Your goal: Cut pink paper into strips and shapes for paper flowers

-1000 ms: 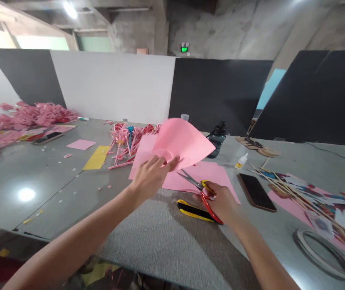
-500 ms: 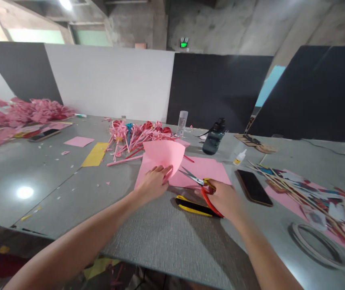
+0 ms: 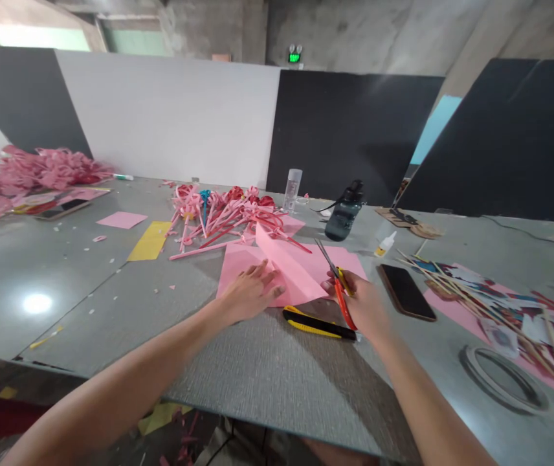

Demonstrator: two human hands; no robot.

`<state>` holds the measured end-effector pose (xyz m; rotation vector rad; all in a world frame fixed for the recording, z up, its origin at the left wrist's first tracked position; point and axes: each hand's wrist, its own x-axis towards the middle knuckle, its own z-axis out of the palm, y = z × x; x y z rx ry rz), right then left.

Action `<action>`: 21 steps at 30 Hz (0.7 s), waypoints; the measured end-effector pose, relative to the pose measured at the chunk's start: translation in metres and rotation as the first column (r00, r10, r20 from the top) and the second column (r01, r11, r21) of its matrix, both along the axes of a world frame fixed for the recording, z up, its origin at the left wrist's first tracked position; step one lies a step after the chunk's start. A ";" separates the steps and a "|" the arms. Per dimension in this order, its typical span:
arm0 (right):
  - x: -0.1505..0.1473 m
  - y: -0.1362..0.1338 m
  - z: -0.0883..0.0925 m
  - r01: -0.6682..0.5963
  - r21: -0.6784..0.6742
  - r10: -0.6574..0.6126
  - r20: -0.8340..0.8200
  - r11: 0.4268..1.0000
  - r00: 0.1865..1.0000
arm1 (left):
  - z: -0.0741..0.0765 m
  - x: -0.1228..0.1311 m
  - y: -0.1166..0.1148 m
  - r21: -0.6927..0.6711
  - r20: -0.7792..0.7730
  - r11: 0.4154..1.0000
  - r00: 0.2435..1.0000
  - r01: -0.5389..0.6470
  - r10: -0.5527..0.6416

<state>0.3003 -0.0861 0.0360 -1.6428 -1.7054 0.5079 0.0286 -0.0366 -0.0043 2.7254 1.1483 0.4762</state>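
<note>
My left hand [image 3: 248, 294] lies on pink paper with its fingers stretched out and spread. In my right hand [image 3: 364, 303] are scissors [image 3: 339, 285] with red and yellow handles, their blades pointing up and away from me. A pink sheet [image 3: 290, 266] is folded or curled over, its raised edge standing up between my hands. One corner of it reaches the fingertips of my right hand; whether they pinch it I cannot tell. More pink paper [image 3: 349, 260] lies flat beneath. Just in front of the paper is a yellow and black utility knife [image 3: 320, 323].
Pink paper-strip flowers [image 3: 223, 210] are heaped behind the paper, near a clear bottle [image 3: 293, 188] and a dark bottle [image 3: 343, 217]. To the right are a glue bottle [image 3: 386, 244], a phone [image 3: 406, 291], wooden sticks [image 3: 461, 294] and a tape roll [image 3: 505, 378]. Yellow paper [image 3: 149, 241] lies left.
The raised sheet has come down and swung right toward my right hand. My left hand has flattened and spread its fingers. The scissors have turned from pointing left to pointing up and away.
</note>
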 end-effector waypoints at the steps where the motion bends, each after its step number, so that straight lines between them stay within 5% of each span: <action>1: -0.001 0.000 -0.002 -0.034 -0.002 0.034 -0.030 0.999 0.999 | -0.001 -0.001 0.001 0.029 -0.026 0.999 0.999 0.042 -0.042; 3: -0.004 0.000 -0.004 -0.098 -0.010 0.097 -0.079 0.995 0.992 | -0.001 -0.003 0.002 0.041 -0.046 0.998 0.998 0.039 -0.037; 6: -0.008 -0.004 -0.001 -0.200 -0.014 0.198 -0.091 0.980 0.976 | 0.001 -0.002 0.002 -0.025 -0.034 0.992 0.992 -0.125 0.124; 10: -0.016 -0.010 0.007 -0.314 0.028 0.312 0.075 0.949 0.947 | 0.001 -0.001 0.005 -0.009 -0.031 0.979 0.979 -0.203 0.202; 14: -0.017 -0.007 0.003 -0.216 0.158 0.176 0.234 0.963 0.956 | -0.003 -0.005 0.011 0.010 0.039 0.972 0.971 -0.235 0.234; 21: -0.010 -0.002 -0.005 -0.068 0.315 -0.004 0.222 0.947 0.975 | -0.012 -0.003 0.028 -0.100 0.278 0.961 0.920 -0.256 0.275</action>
